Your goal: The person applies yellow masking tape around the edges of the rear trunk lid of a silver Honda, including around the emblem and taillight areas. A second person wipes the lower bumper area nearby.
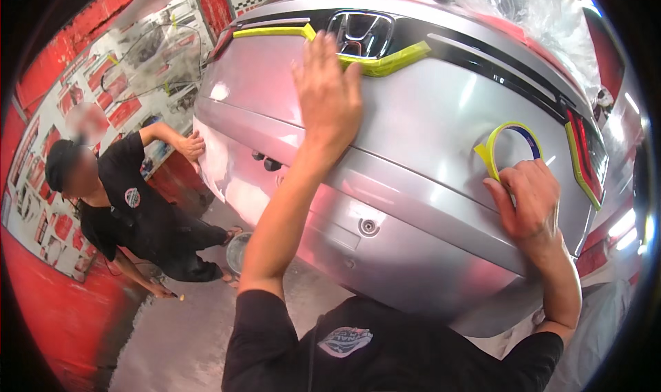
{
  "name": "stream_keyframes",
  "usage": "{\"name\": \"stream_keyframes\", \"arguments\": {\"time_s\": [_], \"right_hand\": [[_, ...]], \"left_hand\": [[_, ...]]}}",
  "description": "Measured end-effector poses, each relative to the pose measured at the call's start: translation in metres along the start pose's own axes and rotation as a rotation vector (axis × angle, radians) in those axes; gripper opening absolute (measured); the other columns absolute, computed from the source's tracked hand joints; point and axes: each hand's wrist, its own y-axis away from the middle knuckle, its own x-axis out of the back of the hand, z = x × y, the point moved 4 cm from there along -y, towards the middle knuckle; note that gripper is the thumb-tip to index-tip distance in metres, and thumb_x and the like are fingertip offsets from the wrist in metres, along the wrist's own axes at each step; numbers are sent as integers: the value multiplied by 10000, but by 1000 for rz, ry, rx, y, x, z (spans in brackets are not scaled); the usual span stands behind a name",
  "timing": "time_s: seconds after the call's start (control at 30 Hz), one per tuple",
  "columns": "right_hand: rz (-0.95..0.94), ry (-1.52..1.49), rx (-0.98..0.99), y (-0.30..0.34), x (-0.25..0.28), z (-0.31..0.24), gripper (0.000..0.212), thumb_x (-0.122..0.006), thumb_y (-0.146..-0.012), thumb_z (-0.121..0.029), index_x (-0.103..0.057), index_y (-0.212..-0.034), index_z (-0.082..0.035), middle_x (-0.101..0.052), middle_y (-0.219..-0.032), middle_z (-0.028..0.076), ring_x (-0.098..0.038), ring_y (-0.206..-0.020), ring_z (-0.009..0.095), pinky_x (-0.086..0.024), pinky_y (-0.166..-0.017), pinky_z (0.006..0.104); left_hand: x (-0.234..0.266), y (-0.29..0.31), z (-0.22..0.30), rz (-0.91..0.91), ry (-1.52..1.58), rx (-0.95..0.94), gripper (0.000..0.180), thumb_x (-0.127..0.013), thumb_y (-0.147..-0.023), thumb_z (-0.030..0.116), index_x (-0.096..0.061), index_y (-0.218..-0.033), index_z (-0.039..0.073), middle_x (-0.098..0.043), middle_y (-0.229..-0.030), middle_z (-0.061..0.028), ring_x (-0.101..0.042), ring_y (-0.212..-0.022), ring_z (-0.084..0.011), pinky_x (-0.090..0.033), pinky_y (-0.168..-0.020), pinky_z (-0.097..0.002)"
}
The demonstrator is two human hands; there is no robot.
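Observation:
My left hand (pixel 326 92) lies with its fingers stretched out against the silver car tailgate (pixel 420 110). Its fingertips touch the area just below the chrome emblem (pixel 359 34), at a strip of yellow masking tape (pixel 389 61) that runs along the edge of the dark trim. The fingers cover part of that strip. Farther right, my right hand (pixel 527 199) grips a roll of yellow masking tape (pixel 490 151) at its lower rim, with the roll standing up against the panel. More yellow tape (pixel 580 158) borders the red tail light (pixel 580 134).
At the left a co-worker (pixel 148 209) in black leans with one hand (pixel 191 146) on the bumper's corner. A bucket (pixel 239 253) stands on the floor by the co-worker's feet. Clear plastic sheeting (pixel 544 27) covers the car's upper part. A poster-covered red wall (pixel 41 309) is behind.

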Motion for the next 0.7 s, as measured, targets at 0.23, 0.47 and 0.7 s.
{"name": "stream_keyframes", "arguments": {"time_s": [0.23, 0.47, 0.7], "right_hand": [[-11, -71, 12, 1, -7, 4, 291, -841, -744, -28, -596, -899, -22, -543, -730, 110, -516, -615, 304, -395, -575, 420], [8, -51, 19, 8, 9, 2, 298, -851, -729, -41, -601, -891, -22, -540, -726, 105, -526, -615, 299, -406, -579, 415], [22, -46, 12, 25, 22, 7, 305, -860, -708, -56, -613, -883, -17, -540, -730, 91, -544, -620, 285, -428, -581, 401]], "left_hand": [[-15, -11, -39, -62, 49, 72, 634, -408, -1104, 372, -364, -1547, -78, -332, -1638, -252, -292, -1541, -380, -148, -1231, -630], [-17, -39, -70, -157, 207, 86, 748, -427, -1089, 477, -293, -1580, -72, -238, -1684, -236, -190, -1574, -392, -107, -1246, -606], [-16, 4, -1, -52, 118, -24, 825, -656, -1001, 423, -331, -1552, -99, -297, -1630, -313, -231, -1546, -452, -171, -1233, -605]]}}
